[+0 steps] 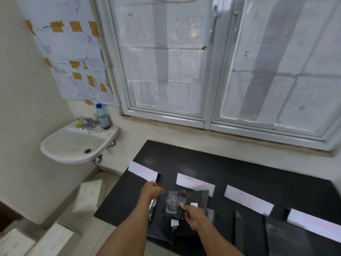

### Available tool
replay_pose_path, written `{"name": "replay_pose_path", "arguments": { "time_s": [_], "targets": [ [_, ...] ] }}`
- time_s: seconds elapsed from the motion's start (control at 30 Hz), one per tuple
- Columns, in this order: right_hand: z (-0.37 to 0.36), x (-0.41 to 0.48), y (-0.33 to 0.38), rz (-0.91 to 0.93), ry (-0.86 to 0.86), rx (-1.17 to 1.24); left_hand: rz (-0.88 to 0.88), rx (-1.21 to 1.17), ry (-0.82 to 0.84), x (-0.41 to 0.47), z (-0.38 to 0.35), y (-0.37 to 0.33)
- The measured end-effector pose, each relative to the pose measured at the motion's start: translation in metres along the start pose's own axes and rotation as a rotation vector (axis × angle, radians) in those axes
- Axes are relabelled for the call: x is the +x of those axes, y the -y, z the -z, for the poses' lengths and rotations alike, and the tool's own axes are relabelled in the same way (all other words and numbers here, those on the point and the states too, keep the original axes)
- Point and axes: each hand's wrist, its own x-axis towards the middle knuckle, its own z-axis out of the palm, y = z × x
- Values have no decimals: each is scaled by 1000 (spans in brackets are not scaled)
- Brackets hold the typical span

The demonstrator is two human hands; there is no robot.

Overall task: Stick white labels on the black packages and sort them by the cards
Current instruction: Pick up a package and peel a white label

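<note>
Both hands are working low in the centre of the frame over a pile of black packages (181, 215) lying on the black table (203, 159). The left hand (151, 191) is sitting up and to the left of the pile, fingers curled in, at the near edge of the leftmost card (143, 170); whether it is pinching anything I cannot tell, as blur is hiding the fingertips. The right hand (193, 216) is lying right over the pile, fingers drawn together and seemingly gripping the edge of the top package, though the grip itself is smeared.

Four white cards are running in a line from left centre down to the lower right edge: the second card (195, 182) is just above the pile, the third (248, 199) and fourth (313, 224) are well off to the right. One package (196, 198) in the pile is already carrying a small white label (194, 204), just above the right hand.

The pile's long axis is running roughly toward the top of the frame, away from the person. The right hand is the nearer one, so it looks best placed for lifting; any card to the right is lying on its side
</note>
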Motion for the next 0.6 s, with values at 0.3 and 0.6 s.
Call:
{"name": "replay_pose_path", "arguments": {
  "time_s": [0.3,0.6],
  "targets": [
    [90,-55,84,279,125,328,-83,-204,328,-60,-106,-93],
    [278,-158,124,574,-152,416,-77,-270,783,-160,-265,-177]
  ]
}}
